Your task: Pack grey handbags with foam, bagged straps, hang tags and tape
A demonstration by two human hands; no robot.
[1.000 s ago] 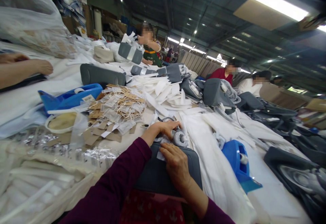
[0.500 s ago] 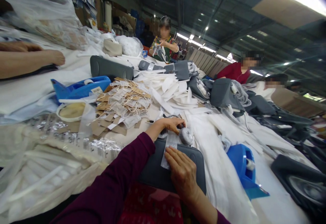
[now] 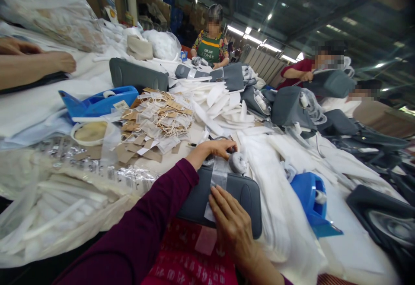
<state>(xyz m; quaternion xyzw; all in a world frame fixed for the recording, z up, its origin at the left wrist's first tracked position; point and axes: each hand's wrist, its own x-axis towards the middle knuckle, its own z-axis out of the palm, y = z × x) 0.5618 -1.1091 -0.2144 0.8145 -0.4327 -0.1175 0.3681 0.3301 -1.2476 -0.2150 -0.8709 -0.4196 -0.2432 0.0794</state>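
Observation:
A dark grey padded panel point(image 3: 241, 194) lies across the table edge in front of me. A strip of clear tape point(image 3: 219, 177) runs over its middle. My right hand point(image 3: 231, 222) lies flat on the near end of that strip, fingers stretched out and pressing down. My left hand point(image 3: 218, 148) rests curled over the panel's far edge, beside a grey bundled cord point(image 3: 237, 162); what its fingers grip is hidden.
A pile of brown hang tags point(image 3: 152, 123) and a blue tape dispenser point(image 3: 97, 102) lie to the left, a second blue dispenser point(image 3: 311, 198) to the right. White fabric strips point(image 3: 220, 103) and more grey panels cover the table. Other people work at the far side; a co-worker's arm point(image 3: 35, 67) lies at left.
The tape strip has been drawn down over the panel toward me, with my right hand sliding nearer along it. My view shifted; the left hand stayed at the far edge.

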